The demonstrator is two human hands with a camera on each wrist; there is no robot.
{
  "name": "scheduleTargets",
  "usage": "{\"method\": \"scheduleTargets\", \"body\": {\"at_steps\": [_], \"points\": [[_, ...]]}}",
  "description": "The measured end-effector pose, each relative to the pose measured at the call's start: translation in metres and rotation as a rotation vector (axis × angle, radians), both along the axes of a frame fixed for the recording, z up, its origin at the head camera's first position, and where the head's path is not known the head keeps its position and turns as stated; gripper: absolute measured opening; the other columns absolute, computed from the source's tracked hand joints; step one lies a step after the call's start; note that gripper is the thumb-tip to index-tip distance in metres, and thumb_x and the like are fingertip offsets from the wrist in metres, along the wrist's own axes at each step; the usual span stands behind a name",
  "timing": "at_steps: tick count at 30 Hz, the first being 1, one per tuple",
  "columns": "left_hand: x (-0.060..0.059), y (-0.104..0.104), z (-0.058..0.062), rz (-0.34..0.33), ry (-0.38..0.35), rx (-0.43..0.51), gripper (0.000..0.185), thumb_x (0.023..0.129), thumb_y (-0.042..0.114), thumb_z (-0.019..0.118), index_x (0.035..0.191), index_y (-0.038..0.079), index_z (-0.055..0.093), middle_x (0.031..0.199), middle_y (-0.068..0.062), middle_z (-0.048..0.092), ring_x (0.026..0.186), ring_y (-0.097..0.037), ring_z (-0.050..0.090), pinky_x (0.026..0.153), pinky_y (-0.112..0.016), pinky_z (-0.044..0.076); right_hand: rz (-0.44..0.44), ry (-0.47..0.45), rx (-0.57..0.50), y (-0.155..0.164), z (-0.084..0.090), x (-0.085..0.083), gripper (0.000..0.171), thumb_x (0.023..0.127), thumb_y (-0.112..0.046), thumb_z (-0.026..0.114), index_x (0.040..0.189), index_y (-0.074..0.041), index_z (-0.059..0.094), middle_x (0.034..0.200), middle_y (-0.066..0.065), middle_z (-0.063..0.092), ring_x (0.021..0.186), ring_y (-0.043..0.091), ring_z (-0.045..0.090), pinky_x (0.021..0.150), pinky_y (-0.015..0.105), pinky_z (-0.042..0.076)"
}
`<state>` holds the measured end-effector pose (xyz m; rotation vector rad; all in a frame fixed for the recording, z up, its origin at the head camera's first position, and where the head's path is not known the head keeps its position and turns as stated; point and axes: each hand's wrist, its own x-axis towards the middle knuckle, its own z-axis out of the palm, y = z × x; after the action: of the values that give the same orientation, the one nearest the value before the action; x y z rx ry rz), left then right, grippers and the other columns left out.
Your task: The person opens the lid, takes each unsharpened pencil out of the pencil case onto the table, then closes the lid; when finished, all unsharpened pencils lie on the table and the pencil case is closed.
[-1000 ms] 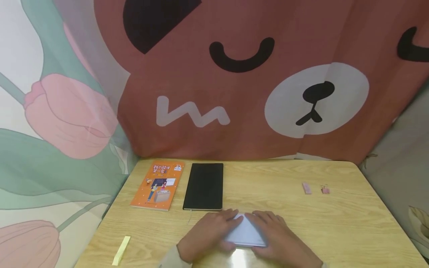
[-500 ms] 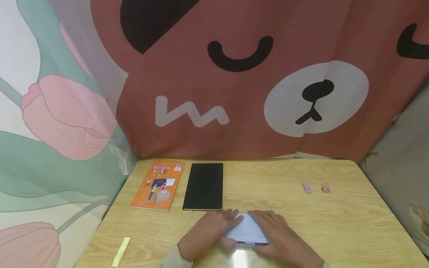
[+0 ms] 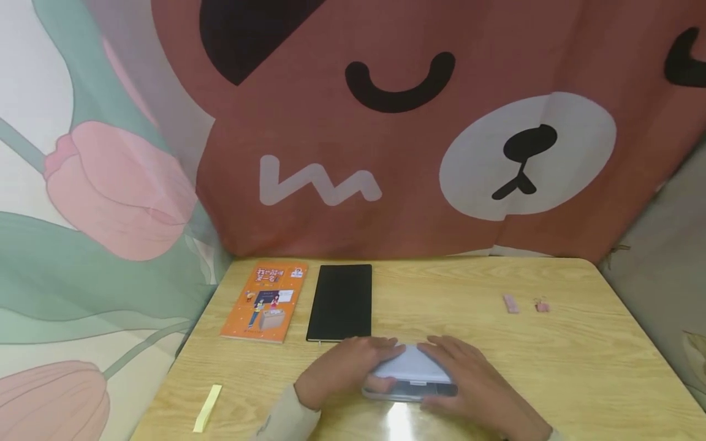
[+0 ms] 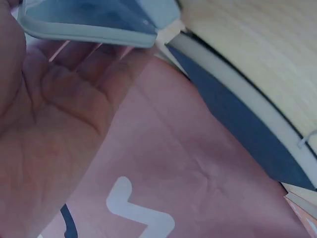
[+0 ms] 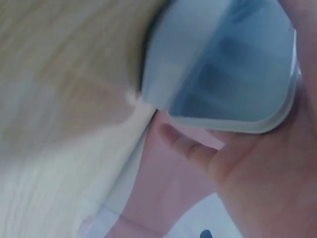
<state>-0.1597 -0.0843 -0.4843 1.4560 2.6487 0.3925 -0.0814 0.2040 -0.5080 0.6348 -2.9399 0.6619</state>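
Bg is a brownish-red bear hanging point(image 3: 309, 141) behind a wood-grain tabletop point(image 3: 579, 367), w/ a floral drape point(image 3: 38, 275) on the L side. Pale-blue case point(image 3: 410, 366) sits at the near edge, in front of the black notebook point(image 3: 340, 300), lid part-way up, gap facing the person. L hand point(image 3: 347, 370) & R hand point(image 3: 477, 386) hold it from both sides: fingers bent over the lid, thumbs at the front edge, L thumb by the gap; exact fingertip pressure can't tell. Step in hand is prob. working the lid. To do it well: move both thumbs evenly so the lid doesn't twist, brace the base so it doesn't slide, clear thumbs from the rim b/c they could get nipped. Tabletop catches a bright glare just below the case. Orange book point(image 3: 265, 303) lies L of the notebook, yellow strip point(image 3: 207, 408) near the L edge; pink block point(image 3: 511, 304) & pink binder clip point(image 3: 542, 305) side by side, far R, well apart from the hands.
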Motion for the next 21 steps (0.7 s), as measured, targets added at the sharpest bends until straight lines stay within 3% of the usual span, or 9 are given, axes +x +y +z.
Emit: {"method": "scheduleTargets", "body": {"at_steps": [4, 8, 11, 13, 18, 21], "points": [[-0.004, -0.002, 0.002, -0.002, -0.077, 0.020, 0.055, 0.113, 0.054, 0.055, 0.160, 0.026, 0.061, 0.156, 0.000, 0.067, 0.135, -0.015, 0.069, 0.108, -0.034, 0.060, -0.057, 0.045, -0.002, 0.005, 0.010, 0.003, 0.063, 0.099, -0.069, 0.070, 0.149, -0.032, 0.068, 0.148, -0.006, 0.069, 0.136, 0.026, 0.065, 0.109, 0.060, 0.057], [-0.004, -0.010, 0.000, 0.005, -0.075, 0.074, 0.054, 0.117, 0.055, 0.046, 0.163, 0.029, 0.058, 0.153, 0.005, 0.069, 0.134, -0.014, 0.069, 0.111, -0.035, 0.058, -0.082, 0.109, 0.005, 0.004, 0.015, 0.003, 0.038, 0.107, -0.055, 0.068, 0.138, -0.034, 0.075, 0.135, -0.014, 0.074, 0.124, 0.016, 0.071, 0.103, 0.051, 0.062], [0.002, -0.018, -0.005, 0.027, -0.048, 0.141, 0.055, 0.116, 0.055, 0.049, 0.167, 0.034, 0.049, 0.146, 0.008, 0.072, 0.127, -0.010, 0.070, 0.108, -0.035, 0.059, -0.059, 0.172, -0.005, 0.002, 0.017, 0.000, 0.029, 0.108, -0.042, 0.072, 0.133, -0.030, 0.078, 0.129, -0.012, 0.077, 0.118, 0.015, 0.074, 0.098, 0.047, 0.064], [0.008, -0.025, -0.008, 0.047, -0.057, 0.191, 0.056, 0.114, 0.053, 0.055, 0.168, 0.038, 0.044, 0.151, 0.009, 0.068, 0.129, -0.009, 0.067, 0.110, -0.037, 0.058, -0.039, 0.209, -0.010, 0.001, 0.019, -0.003, 0.024, 0.107, -0.037, 0.074, 0.129, -0.029, 0.078, 0.124, -0.012, 0.078, 0.113, 0.013, 0.075, 0.094, 0.044, 0.065], [0.025, -0.040, -0.014, 0.096, 0.030, 0.252, 0.043, 0.114, 0.037, 0.062, 0.156, 0.042, 0.051, 0.179, -0.001, 0.038, 0.152, -0.022, 0.055, 0.116, -0.050, 0.056, 0.021, 0.292, 0.001, 0.000, 0.027, -0.016, 0.015, 0.105, -0.026, 0.076, 0.120, -0.026, 0.078, 0.113, -0.012, 0.081, 0.104, 0.011, 0.076, 0.092, 0.044, 0.064], [0.030, -0.045, -0.016, 0.132, 0.103, 0.250, 0.039, 0.114, 0.030, 0.062, 0.151, 0.040, 0.057, 0.181, -0.008, 0.032, 0.155, -0.029, 0.053, 0.115, -0.054, 0.056, 0.023, 0.313, 0.004, 0.001, 0.032, -0.021, 0.014, 0.105, -0.022, 0.076, 0.118, -0.026, 0.078, 0.112, -0.014, 0.080, 0.103, 0.009, 0.074, 0.095, 0.046, 0.061]]}}
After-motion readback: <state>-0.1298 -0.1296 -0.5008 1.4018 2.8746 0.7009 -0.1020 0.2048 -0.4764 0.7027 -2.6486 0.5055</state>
